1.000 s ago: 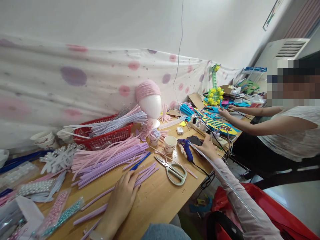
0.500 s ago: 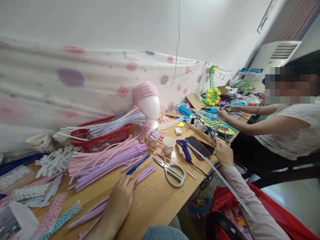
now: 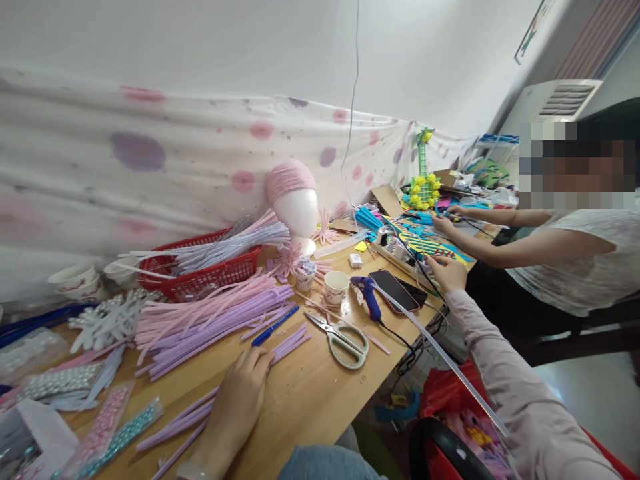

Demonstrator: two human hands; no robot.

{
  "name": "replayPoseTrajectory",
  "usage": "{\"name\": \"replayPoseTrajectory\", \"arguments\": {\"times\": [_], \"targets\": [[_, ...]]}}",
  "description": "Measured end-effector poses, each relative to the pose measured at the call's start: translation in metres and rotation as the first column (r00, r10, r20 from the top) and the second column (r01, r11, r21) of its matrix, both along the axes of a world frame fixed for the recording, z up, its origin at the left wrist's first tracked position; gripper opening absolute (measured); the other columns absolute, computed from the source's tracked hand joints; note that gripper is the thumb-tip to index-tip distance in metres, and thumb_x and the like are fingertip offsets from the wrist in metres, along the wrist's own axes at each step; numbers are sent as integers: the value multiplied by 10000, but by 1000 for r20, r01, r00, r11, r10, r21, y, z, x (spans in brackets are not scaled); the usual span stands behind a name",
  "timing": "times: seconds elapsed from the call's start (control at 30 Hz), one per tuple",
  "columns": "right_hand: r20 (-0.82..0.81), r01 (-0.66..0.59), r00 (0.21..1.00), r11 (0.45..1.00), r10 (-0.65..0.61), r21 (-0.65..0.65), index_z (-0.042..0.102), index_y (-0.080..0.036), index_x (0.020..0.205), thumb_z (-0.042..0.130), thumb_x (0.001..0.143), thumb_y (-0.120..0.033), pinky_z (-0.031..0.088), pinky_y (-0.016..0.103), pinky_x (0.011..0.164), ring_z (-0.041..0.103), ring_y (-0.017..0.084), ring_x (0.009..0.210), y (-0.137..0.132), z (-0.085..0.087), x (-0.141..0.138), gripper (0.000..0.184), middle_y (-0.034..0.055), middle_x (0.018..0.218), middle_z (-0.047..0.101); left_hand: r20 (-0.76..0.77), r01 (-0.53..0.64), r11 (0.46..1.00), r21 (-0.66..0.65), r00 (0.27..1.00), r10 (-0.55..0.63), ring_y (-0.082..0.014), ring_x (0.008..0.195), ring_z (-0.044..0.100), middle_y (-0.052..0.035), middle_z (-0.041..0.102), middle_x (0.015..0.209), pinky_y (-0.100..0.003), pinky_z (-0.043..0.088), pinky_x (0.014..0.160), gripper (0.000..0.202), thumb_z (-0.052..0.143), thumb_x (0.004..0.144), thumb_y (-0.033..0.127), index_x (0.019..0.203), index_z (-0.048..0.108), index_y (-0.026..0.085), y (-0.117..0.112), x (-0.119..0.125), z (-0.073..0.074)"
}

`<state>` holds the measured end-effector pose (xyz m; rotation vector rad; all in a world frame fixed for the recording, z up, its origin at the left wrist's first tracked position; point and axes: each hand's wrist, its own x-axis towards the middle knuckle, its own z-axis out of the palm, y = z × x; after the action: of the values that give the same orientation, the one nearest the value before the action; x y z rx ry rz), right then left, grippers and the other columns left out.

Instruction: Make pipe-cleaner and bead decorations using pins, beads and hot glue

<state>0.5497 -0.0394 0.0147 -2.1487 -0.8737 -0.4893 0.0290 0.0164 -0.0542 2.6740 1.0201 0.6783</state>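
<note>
My left hand [image 3: 243, 393] rests on the table with its fingers curled over a small bundle of purple pipe cleaners [image 3: 291, 343]. Their ends stick out on both sides of the hand. Over on the right, my right hand [image 3: 447, 273] reaches to the near end of a power strip [image 3: 400, 252]. Its fingertips are pinched together there beside a cable; what they hold is too small to make out. Between the hands lie scissors [image 3: 345, 343], a blue pen [image 3: 275, 325] and a blue hot glue gun [image 3: 369, 298] with a long clear glue stick [image 3: 450, 367] running past the table edge.
Pink and purple pipe cleaners [image 3: 215, 320] lie before a red basket [image 3: 215, 275]. A foam head [image 3: 300, 210], paper cups [image 3: 337, 288] and a phone [image 3: 395, 291] stand or lie farther back. At the right another person [image 3: 560, 260] works with both hands over blue pieces.
My right hand has moved up and forward to the power strip's end. A small pale purple thing seen at its fingertips before no longer shows. My left hand stays in place.
</note>
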Motion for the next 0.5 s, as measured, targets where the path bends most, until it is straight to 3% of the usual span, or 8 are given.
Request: {"name": "replayPoseTrajectory", "arguments": {"times": [0.23,0.5], "targets": [[72,12,997,1000,-12,-2,729,-183,651,479,785,-453,397,304,535,633,260,644,3,0,1,392,81,578,690,-5,2,1000,29,1000,-1,-239,983,600,-103,642,1072,-424,522,875,446,353,839,24,1136,643,188,-2,0,-3],[127,11,992,1000,-8,-18,752,-232,788,450,841,-461,383,305,565,635,279,710,3,-10,-5,383,70,622,702,-45,9,998,65,999,-6,-242,1010,601,-97,637,1091,-405,524,881,455,374,819,16,1160,623,188,1,-2,-10]]}}
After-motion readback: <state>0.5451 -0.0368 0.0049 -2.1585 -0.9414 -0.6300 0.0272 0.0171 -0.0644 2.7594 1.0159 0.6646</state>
